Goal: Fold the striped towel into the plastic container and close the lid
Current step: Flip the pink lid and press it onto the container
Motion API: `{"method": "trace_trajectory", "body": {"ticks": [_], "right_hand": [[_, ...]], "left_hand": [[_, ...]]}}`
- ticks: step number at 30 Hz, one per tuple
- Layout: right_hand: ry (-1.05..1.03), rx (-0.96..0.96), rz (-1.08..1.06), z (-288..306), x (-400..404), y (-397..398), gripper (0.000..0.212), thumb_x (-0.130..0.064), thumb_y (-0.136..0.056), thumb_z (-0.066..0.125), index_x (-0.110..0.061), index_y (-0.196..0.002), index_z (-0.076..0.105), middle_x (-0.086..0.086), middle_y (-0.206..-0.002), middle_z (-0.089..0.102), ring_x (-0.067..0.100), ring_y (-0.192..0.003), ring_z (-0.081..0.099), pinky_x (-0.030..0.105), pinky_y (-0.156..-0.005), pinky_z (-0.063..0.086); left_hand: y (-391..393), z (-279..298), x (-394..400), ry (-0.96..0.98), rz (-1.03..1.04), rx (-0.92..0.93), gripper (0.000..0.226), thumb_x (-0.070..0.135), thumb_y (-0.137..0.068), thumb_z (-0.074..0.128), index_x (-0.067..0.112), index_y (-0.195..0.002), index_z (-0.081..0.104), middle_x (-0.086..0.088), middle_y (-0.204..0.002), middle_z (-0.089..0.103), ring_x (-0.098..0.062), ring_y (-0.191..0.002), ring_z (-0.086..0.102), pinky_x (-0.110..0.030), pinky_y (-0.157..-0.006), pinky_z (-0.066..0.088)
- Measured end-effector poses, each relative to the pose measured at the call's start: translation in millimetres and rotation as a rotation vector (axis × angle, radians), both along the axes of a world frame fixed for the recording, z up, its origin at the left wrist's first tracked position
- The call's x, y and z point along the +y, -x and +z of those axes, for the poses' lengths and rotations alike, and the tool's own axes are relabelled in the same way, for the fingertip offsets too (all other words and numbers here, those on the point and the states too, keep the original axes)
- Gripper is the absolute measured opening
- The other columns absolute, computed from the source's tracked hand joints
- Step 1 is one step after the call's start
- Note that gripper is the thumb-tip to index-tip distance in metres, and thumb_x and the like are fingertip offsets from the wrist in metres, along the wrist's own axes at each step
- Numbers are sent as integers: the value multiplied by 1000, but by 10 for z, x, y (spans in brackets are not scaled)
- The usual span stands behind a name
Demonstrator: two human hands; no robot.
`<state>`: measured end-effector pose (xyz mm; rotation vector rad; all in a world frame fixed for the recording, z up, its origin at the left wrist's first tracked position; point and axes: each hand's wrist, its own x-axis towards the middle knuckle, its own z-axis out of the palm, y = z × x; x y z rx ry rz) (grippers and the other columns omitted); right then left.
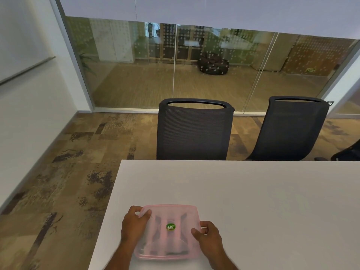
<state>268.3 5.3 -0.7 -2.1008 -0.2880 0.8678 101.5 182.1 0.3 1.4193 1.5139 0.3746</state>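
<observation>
Pink plastic container (pixel 168 232) sits on the white table (pixel 253 201) between both hands, its translucent lid (pixel 175 215) on top, dark towel stripes dimly showing inside. Left hand (pixel 134 224) clamps the far-left corner; right hand (pixel 207 233) pinches the right edge. Pressing down looks the likely step.

Green round sticker (pixel 170 227) on pink lid (pixel 183 209): lettering unreadable.

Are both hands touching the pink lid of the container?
Touching. The head view shows the left hand gripping the pink lid at its far-left corner, and the right hand with fingers on its right edge.
</observation>
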Motion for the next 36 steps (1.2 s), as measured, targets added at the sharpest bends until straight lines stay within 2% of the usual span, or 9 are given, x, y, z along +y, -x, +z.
{"method": "trace_trajectory", "body": {"ticks": [4,11,14,17,22,25,28,32,36], "right_hand": [[-6,-2,4,-18,2,-5,26,-21,-77,78,-19,-97,62,1,-80,60,20,-78,63,30,-67,51],[-44,-54,23,16,-11,31,22,-22,-81,75,-33,-85,55,-1,-77,58,15,-68,58,28,-60,48],[-36,-39,86,10,-100,50,23,-28,-84,71,-36,-101,58,1,-72,55,16,-66,59,36,-61,59],[-12,153,139,33,-202,56,48,-25,-82,71,-40,-121,47,6,-74,55,21,-72,62,29,-51,59],[-131,315,25,-8,-296,86,45,-5,-78,78,-7,-117,56,17,-75,56,27,-61,61,39,-60,62],[-152,319,-41,-26,-302,138,37,-4,-78,77,-6,-108,56,21,-83,58,28,-65,62,40,-63,63],[-170,292,-47,-34,-306,161,33,-5,-78,77,-7,-104,56,22,-82,58,28,-64,62,42,-65,62],[-180,278,-55,-49,-309,167,29,-4,-78,76,-8,-101,58,20,-79,57,27,-62,61,41,-64,62],[-148,261,-53,-41,-291,176,28,-7,-79,76,-12,-101,58,22,-84,61,29,-68,65,39,-63,62]], "left_hand": [[7,-31,-16,44,53,-24,38,37,-84,74,12,-109,59,-9,-107,62,-29,-95,59,-34,-80,46],[-3,-41,-61,-7,87,-37,31,32,-84,75,10,-101,60,-13,-104,66,-28,-89,58,-32,-76,41],[-5,-58,-62,-23,79,-21,32,33,-85,74,10,-102,60,-14,-105,66,-28,-90,58,-32,-77,42],[-7,-55,-63,-30,73,-28,32,33,-85,74,10,-101,60,-15,-106,67,-29,-89,58,-33,-78,43],[16,-18,-94,-45,41,-41,34,36,-85,73,10,-104,61,-15,-104,68,-28,-87,60,-32,-75,43],[90,14,-131,-37,-12,-65,38,40,-85,72,13,-110,63,-14,-95,69,-28,-84,63,-35,-77,51],[258,1,-100,41,-102,-87,56,46,-70,79,26,-120,63,-9,-83,66,-30,-84,67,-43,-83,56],[502,57,-55,341,-277,-204,89,21,-58,94,46,-130,47,-20,-94,61,-34,-93,68,-45,-76,60],[653,83,-54,429,-352,-203,124,38,-27,101,50,-134,40,-15,-95,53,-31,-91,66,-39,-69,61]]}}
